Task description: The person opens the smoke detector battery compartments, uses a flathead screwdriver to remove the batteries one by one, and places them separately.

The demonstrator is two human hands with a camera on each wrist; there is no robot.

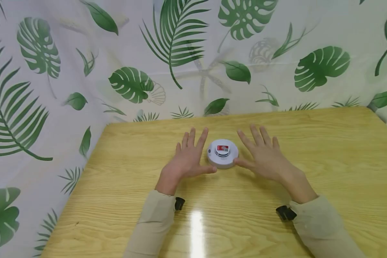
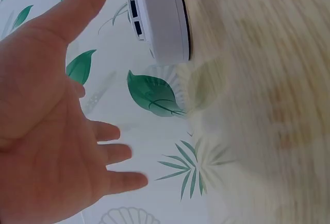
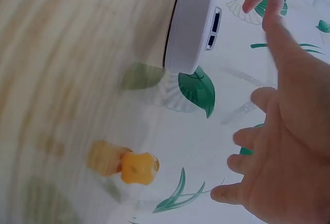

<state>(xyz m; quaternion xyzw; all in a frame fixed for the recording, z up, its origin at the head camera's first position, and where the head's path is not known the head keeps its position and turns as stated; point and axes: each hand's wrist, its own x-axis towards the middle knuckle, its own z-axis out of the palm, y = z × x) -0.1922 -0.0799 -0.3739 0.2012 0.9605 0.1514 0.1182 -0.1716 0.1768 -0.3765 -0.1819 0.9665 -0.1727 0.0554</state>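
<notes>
A round white smoke detector (image 1: pixel 222 164) lies on the wooden table, its raised vented centre facing up with a red and white label. To its left is my left hand (image 1: pixel 188 157), fingers spread and thumb pointing in towards the detector's near edge. On the other side my right hand (image 1: pixel 266 159) is spread likewise, its thumb tip overlapping the detector's right rim in the head view. Both wrist views show the detector (image 2: pixel 162 20) side-on, with a gap between it and the left palm (image 2: pixel 46 147) and the right palm (image 3: pixel 294 147). Neither hand holds anything.
The wooden table (image 1: pixel 116 179) extends around the detector. A white cloth (image 1: pixel 193 86) printed with green leaves hangs behind it and along the left side. In the right wrist view a small orange object (image 3: pixel 139 168) appears beyond the tabletop; its kind is unclear.
</notes>
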